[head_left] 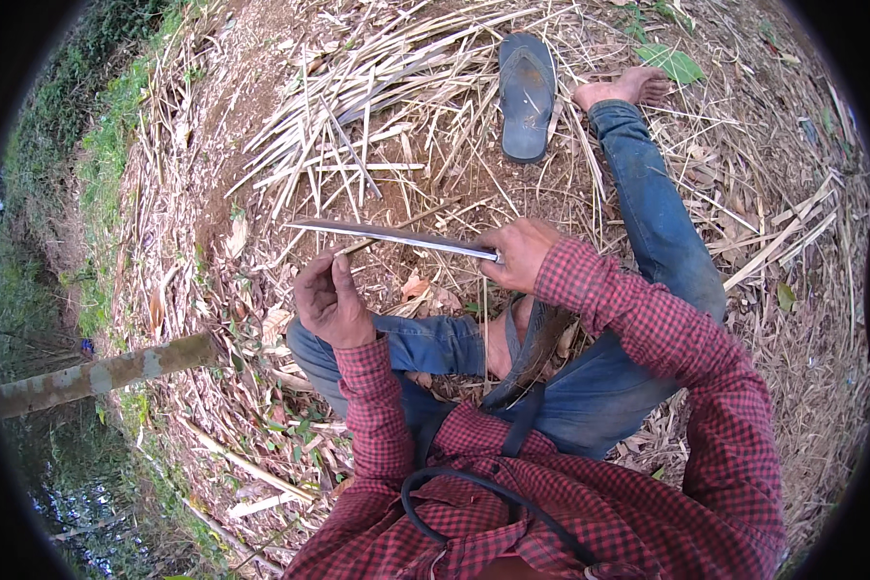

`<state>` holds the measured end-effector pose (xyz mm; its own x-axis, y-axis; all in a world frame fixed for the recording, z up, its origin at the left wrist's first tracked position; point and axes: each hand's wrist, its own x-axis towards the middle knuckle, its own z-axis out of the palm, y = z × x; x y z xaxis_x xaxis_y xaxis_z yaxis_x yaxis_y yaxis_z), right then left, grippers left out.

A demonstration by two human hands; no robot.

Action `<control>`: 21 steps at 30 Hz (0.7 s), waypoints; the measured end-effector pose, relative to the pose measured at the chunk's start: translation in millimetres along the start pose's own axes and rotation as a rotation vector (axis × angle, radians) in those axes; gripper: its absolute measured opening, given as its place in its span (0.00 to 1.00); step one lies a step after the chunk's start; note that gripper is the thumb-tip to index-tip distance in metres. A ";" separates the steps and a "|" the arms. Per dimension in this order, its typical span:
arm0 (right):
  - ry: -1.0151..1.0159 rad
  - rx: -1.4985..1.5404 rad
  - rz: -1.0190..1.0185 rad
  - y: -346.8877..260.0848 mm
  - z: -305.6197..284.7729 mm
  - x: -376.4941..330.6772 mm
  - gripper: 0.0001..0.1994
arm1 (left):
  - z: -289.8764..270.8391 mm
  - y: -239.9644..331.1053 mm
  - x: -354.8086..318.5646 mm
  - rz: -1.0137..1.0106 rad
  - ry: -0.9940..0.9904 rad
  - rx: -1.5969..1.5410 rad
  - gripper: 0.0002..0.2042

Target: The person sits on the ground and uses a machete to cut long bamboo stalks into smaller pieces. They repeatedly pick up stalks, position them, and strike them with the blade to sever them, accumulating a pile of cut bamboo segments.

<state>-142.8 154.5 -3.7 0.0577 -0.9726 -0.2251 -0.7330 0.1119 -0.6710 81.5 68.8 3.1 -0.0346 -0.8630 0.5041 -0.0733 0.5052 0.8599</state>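
My right hand (522,253) is closed around the grip of a long-bladed knife (396,236), much like a machete. Its blade reaches left across the middle of the view, with a bright lower edge. My left hand (334,302) is just below the blade's far part, palm partly turned up. Thumb and fingertips pinch the end of a thin brown strip (435,211), which runs up to the right and passes by the blade. The blade hides part of the strip, so I cannot tell whether they touch.
A pile of split pale strips (377,82) lies ahead, with a dark flip-flop (527,97) beside it. My bent legs in blue jeans (648,193) frame the work area. A tree trunk (106,375) stands at left; dry leaves and shavings cover the ground.
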 end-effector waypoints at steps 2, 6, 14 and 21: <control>-0.064 0.042 -0.013 -8.5 7.6 -11.6 0.17 | -4.6 9.6 -9.7 0.017 0.004 -0.056 0.07; -0.014 -0.090 0.112 45.4 13.8 5.6 0.18 | 3.0 8.7 -4.4 -0.006 0.029 0.085 0.06; -0.019 -0.087 0.061 24.8 5.0 5.0 0.19 | -10.7 -1.8 5.6 -0.039 0.063 0.070 0.07; -0.028 -0.125 0.185 49.1 18.7 4.7 0.17 | -3.5 2.8 1.4 -0.089 0.089 0.035 0.07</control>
<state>-165.9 159.2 -51.0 -0.0679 -0.9317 -0.3568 -0.8112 0.2598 -0.5239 84.7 69.0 6.5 0.0617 -0.8997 0.4322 -0.1065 0.4246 0.8991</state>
